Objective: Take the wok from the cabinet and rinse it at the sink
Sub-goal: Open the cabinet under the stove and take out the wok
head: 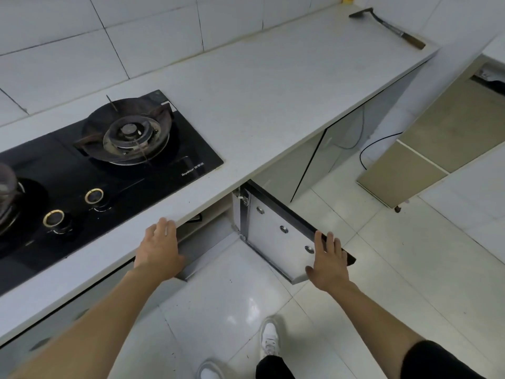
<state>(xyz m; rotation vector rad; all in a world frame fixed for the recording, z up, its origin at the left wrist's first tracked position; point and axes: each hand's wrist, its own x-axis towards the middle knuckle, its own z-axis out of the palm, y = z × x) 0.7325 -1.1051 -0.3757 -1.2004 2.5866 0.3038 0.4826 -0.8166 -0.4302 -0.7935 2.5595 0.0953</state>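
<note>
Reaching forward: left hand (pixel 159 251) fingers loosely curled at countertop (pixel 273 86) edge; right hand (pixel 329 262) fingers straight on cabinet door (pixel 276 233)

Person seen from above. Both forearms are bare, with no sleeves, watch or rings visible on the left hand (pixel 159 248) or right hand (pixel 329 265). Dark trousers (pixel 434 362) at lower right of the frame; white lace-up sneakers (pixel 270 339) at bottom centre.

text: "Royalstar" | on: black glass hob (pixel 153 170), front right corner | following characters: unreadable
</note>
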